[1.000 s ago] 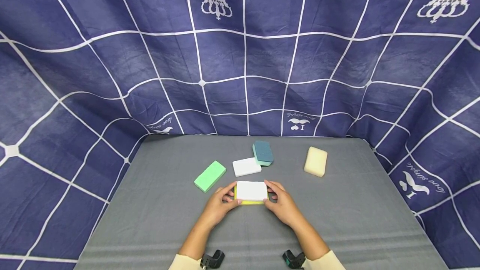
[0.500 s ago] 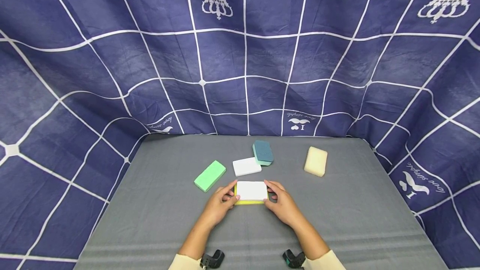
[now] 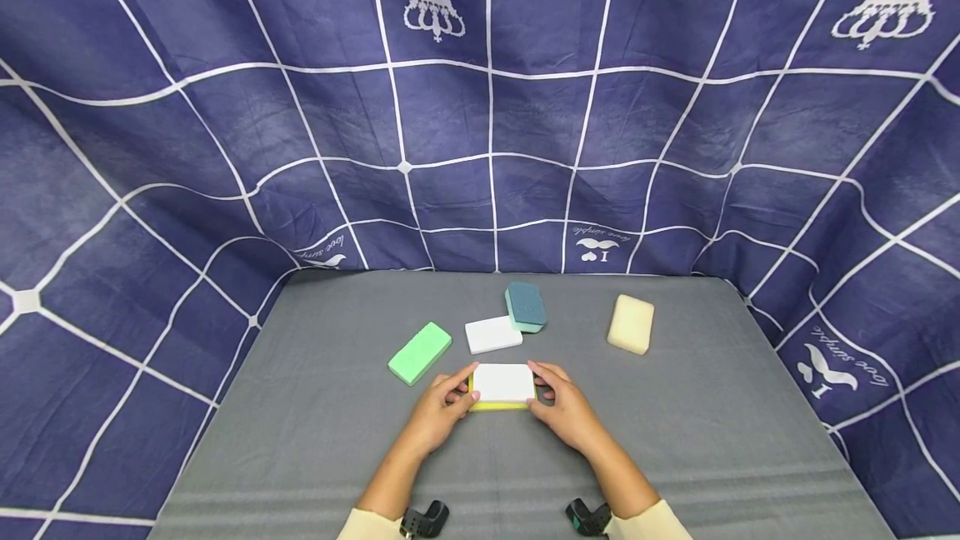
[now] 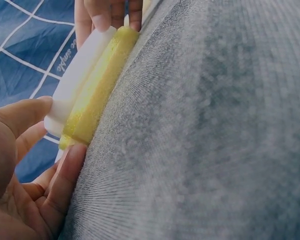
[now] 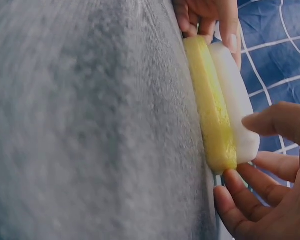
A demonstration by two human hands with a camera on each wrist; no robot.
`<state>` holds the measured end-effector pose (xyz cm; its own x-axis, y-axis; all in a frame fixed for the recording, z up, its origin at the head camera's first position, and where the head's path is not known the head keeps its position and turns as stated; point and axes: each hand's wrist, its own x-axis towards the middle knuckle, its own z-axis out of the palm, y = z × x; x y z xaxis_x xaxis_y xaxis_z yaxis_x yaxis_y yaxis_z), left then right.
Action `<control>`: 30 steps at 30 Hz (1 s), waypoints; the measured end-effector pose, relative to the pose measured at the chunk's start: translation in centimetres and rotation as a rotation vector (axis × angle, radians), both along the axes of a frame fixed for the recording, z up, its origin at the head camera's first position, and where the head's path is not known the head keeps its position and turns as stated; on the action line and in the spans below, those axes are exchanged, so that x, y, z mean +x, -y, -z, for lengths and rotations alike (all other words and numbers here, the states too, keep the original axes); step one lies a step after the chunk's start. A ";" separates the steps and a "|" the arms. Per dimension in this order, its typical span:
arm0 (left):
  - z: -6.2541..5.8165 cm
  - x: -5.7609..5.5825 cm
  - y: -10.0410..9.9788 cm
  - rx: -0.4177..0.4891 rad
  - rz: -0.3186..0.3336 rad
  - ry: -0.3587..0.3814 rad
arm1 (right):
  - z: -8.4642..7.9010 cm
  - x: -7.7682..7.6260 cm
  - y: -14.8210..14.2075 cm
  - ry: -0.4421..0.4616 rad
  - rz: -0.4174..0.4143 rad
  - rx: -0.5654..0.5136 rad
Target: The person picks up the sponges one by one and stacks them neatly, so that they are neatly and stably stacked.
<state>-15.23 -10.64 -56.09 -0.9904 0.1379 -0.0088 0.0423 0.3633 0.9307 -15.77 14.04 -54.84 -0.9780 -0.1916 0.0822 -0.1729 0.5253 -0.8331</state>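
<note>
A white sponge (image 3: 504,382) lies flat on top of a slightly larger yellow sponge (image 3: 498,407), whose front edge shows as a strip in the head view. My left hand (image 3: 435,408) holds the white sponge's left end between thumb and forefinger. At the opposite end my right hand (image 3: 564,408) does the same. In the left wrist view, the yellow sponge (image 4: 97,92) rests on the grey cloth beneath the white one. Lower fingers of the right hand (image 5: 277,175) touch the yellow sponge's end in the right wrist view.
Behind the stack lies another white sponge (image 3: 491,335), its corner overlapped by a blue-green sponge (image 3: 527,305). A green sponge (image 3: 420,352) is to the left, a cream sponge (image 3: 632,323) to the right. A blue checked curtain (image 3: 525,123) borders the grey table (image 3: 712,423).
My left thumb and forefinger have shifted slightly along the white sponge's left end. Both hands and the stacked sponges otherwise stay in place.
</note>
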 end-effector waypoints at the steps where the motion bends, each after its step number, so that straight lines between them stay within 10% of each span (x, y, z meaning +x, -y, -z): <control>1: 0.0 0.0 0.0 -0.004 -0.002 -0.001 | 0.0 0.0 -0.1 0.002 -0.005 -0.004; 30: 0.1 0.0 0.1 -0.067 -0.028 -0.042 | -2.4 -2.2 -5.2 -0.081 0.241 -0.094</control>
<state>-15.21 -10.71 -56.23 -0.9936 0.1107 0.0245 0.0698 0.4263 0.9019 -17.96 19.27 -52.45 -0.9840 0.0582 0.1684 -0.1202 0.4806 -0.8686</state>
